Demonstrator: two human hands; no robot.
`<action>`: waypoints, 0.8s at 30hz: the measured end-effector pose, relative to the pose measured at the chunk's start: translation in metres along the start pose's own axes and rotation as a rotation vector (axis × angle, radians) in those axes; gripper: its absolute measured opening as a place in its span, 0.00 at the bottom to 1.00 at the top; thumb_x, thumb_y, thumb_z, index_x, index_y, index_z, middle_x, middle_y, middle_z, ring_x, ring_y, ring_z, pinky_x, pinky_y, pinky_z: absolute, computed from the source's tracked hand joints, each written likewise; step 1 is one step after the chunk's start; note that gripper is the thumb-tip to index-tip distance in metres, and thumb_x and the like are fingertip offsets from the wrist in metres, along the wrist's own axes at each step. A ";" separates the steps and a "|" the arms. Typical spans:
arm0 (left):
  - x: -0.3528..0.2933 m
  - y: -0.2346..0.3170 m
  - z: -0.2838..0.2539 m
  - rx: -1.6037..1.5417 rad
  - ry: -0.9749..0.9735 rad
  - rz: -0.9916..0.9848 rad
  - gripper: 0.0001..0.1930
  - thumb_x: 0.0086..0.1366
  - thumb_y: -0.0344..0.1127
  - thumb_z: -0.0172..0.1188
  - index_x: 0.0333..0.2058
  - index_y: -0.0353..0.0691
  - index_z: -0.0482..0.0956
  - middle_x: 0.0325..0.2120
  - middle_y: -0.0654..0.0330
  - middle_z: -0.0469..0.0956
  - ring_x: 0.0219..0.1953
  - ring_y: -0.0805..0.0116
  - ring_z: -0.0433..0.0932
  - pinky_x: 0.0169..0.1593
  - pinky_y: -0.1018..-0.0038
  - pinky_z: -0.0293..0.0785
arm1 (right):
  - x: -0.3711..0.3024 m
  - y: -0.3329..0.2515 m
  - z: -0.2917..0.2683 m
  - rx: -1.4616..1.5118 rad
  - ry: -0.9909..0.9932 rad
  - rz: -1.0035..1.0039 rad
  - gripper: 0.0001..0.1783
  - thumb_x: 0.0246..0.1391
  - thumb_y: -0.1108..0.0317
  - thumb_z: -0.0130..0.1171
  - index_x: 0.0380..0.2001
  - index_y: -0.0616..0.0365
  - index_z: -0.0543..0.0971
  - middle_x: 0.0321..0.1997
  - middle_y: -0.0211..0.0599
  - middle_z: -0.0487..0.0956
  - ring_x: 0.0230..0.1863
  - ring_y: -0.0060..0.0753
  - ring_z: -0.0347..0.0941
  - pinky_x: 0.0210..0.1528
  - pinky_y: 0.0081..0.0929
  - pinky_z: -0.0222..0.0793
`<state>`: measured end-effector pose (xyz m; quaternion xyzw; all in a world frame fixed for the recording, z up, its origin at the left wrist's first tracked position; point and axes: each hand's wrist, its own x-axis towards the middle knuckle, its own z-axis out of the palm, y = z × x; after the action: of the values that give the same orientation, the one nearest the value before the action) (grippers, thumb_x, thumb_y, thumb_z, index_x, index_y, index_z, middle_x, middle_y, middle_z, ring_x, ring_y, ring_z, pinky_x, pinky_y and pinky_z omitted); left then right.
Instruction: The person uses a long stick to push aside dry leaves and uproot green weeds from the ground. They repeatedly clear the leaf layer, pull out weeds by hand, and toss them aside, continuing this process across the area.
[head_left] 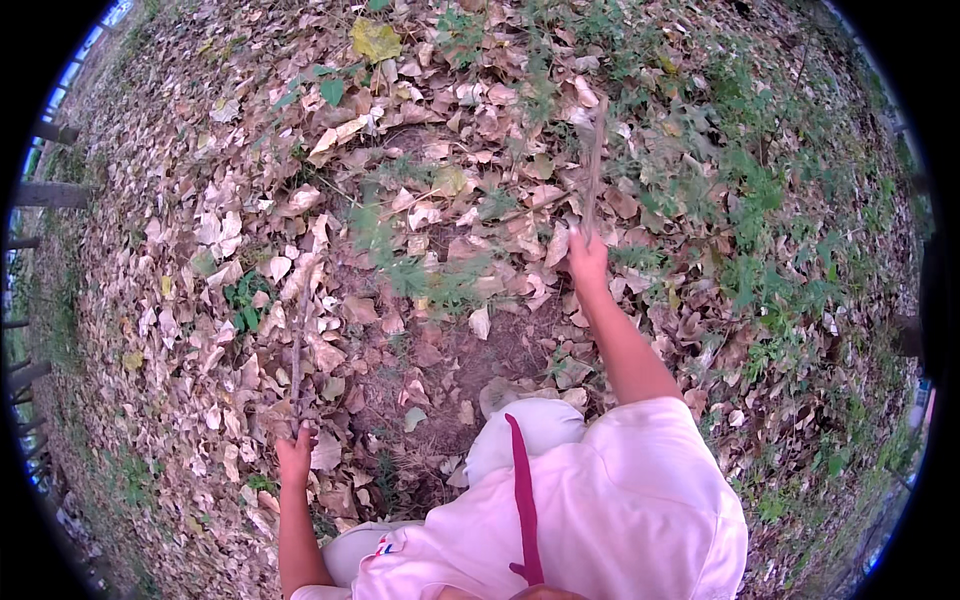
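My right hand [588, 256] is closed around the lower end of a brown stick [596, 165], which points away from me over leaves and green weeds. On the left, my left hand [296, 448] is closed at the near end of a thinner, knobbly stick [297, 350]. That stick also points forward, and its far end blends into the dry leaves, so its tip is hard to make out. Between the two hands lies a patch of bare brown soil [460, 365] with a few scattered leaves on it.
Dry fallen leaves [170, 320] cover most of the ground. Green weeds [760, 220] grow thickly on the right. A yellow leaf [375, 40] lies at the far side. Wooden posts [52, 194] line the left edge. A dark red strip [524, 490] hangs over my light shirt.
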<state>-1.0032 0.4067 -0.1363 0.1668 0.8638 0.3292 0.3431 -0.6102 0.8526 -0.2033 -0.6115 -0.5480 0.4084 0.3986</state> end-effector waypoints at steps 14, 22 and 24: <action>-0.017 0.069 0.057 -0.342 -0.026 0.013 0.14 0.61 0.40 0.51 0.38 0.35 0.75 0.27 0.60 0.77 0.27 0.76 0.74 0.29 0.79 0.70 | -0.132 -0.003 0.202 -0.617 -0.954 -0.225 0.16 0.44 0.59 0.57 0.36 0.54 0.75 0.28 0.34 0.76 0.30 0.32 0.71 0.34 0.31 0.67; 0.006 0.129 0.173 -0.434 -0.165 -0.049 0.21 0.60 0.42 0.53 0.50 0.38 0.68 0.34 0.58 0.76 0.28 0.73 0.74 0.30 0.78 0.70 | -0.123 -0.006 0.143 0.034 -0.892 0.113 0.11 0.46 0.61 0.56 0.34 0.51 0.76 0.25 0.34 0.76 0.27 0.29 0.72 0.32 0.27 0.65; 0.018 0.103 0.183 -0.270 -0.209 -0.190 0.22 0.60 0.43 0.54 0.48 0.34 0.69 0.31 0.56 0.76 0.24 0.74 0.73 0.29 0.78 0.70 | -0.118 -0.041 0.113 -0.070 -0.772 -0.139 0.11 0.48 0.65 0.53 0.35 0.54 0.75 0.31 0.39 0.76 0.32 0.36 0.72 0.36 0.28 0.66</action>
<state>-0.8808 0.5740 -0.1743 0.0703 0.7832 0.3892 0.4797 -0.7380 0.7431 -0.1972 -0.3876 -0.7114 0.5614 0.1690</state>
